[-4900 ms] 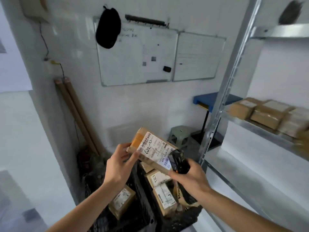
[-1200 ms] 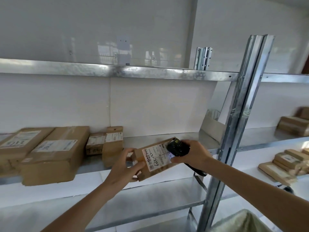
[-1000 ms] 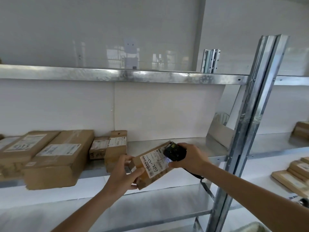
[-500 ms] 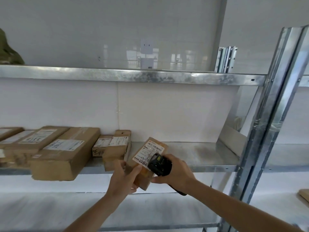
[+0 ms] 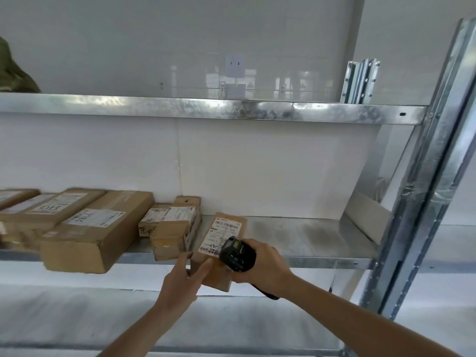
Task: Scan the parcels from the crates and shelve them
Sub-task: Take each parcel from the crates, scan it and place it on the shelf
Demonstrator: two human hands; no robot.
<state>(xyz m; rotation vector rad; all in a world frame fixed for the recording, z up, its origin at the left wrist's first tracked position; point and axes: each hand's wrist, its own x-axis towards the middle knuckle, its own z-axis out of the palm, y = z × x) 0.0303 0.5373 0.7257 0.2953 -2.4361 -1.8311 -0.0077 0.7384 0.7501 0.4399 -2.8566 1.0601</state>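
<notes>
Two hands meet at a brown labelled parcel (image 5: 222,249) lying on the metal shelf (image 5: 304,235), its near end overhanging the front edge. Left hand (image 5: 183,282): fingers extended, fingertips touching the parcel's near left corner, apparently not wrapped round it. Right hand (image 5: 260,270): curled round a black handheld scanner (image 5: 237,256), scanner head over the white label. Other shelved parcels (image 5: 98,228) lie to the left, the nearest just beside it.
</notes>
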